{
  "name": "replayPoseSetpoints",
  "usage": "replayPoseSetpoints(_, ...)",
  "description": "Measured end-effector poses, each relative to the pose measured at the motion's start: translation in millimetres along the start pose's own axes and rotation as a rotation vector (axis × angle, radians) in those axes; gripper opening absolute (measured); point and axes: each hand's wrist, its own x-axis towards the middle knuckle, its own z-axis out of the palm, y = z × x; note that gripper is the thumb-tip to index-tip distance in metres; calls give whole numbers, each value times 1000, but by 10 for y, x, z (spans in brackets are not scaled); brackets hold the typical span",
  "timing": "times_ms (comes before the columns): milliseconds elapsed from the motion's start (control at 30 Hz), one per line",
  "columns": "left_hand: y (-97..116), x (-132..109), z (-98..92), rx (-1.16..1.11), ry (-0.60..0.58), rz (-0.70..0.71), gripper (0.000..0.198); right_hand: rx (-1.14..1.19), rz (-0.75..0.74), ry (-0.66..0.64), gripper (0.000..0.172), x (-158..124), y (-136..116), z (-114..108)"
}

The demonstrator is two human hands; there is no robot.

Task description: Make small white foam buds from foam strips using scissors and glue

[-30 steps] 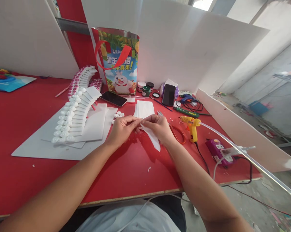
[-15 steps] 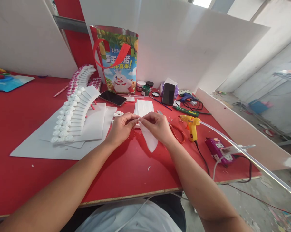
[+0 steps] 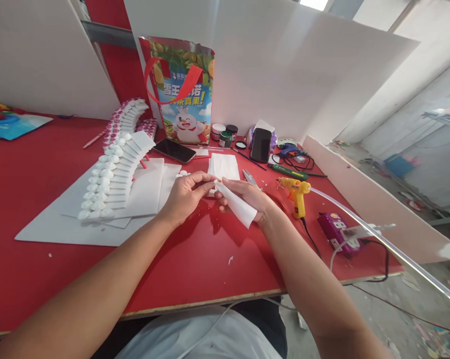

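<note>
Between my two hands, over the red table, is a strip of white paper [image 3: 241,207]. My left hand [image 3: 187,194] pinches its narrow, bunched end between thumb and fingertips. My right hand [image 3: 247,195] holds the strip with the thumb on top and the fingers curled beneath. The wide loose end hangs down toward me. Just behind my hands lies a stack of white paper [image 3: 225,166]. Small white paper rolls [image 3: 182,173] sit partly hidden behind my left hand. Scissors [image 3: 250,178] lie beyond my right hand, their handles mostly covered.
At left, a curved piece with white paper rosettes [image 3: 103,182] rests on white boards [image 3: 60,219]. A phone [image 3: 174,150], a printed bag [image 3: 187,94] and paint jars [image 3: 225,139] stand behind. A yellow glue gun [image 3: 296,194] and a purple power strip [image 3: 339,233] are at right.
My right hand has turned palm-up, its fingers now under the paper strip. The strip's loose end has swung to the right. My left hand keeps its pinch in about the same place.
</note>
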Motion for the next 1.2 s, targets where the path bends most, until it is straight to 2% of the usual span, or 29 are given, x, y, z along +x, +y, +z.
replayPoseSetpoints(67, -10, 0, 8, -1, 4, -4, 38, -30, -52, 25, 15, -9, 1, -8)
replayPoseSetpoints(267, -34, 2, 11, 26, 68, -23, 39, -220, -144, 150, 35, -23, 0, 5)
replayPoseSetpoints(433, -64, -1, 24, -20, 111, -58, 37, -468, -247, 275, 31, -16, 31, 43)
replayPoseSetpoints(567, -135, 2, 34, -97, 115, -84, 33, -657, -403, 372, 27, 45, 104, 53)
replayPoseSetpoints(700, -185, 1, 31, -6, 147, -58, 31, -863, -539, 523, 23, 101, 184, 59)
replayPoseSetpoints(800, -174, -13, 28, 138, 126, 70, 24, -902, -573, 568, 21, 107, 222, 81)
replayPoseSetpoints(933, -141, -33, 35, 421, 153, 430, 13, -790, -575, 500, 22, 101, 236, 117)
replayPoseSetpoints(1033, -144, -39, 51, 553, 174, 614, 15, -737, -563, 471, 28, 100, 231, 119)
replayPoseSetpoints(1133, -142, -43, 59, 561, 158, 654, 16, -739, -555, 451, 29, 86, 216, 96)
replayPoseSetpoints(1200, -121, -43, 47, 480, 120, 589, 16, -763, -573, 415, 27, 65, 199, 72)
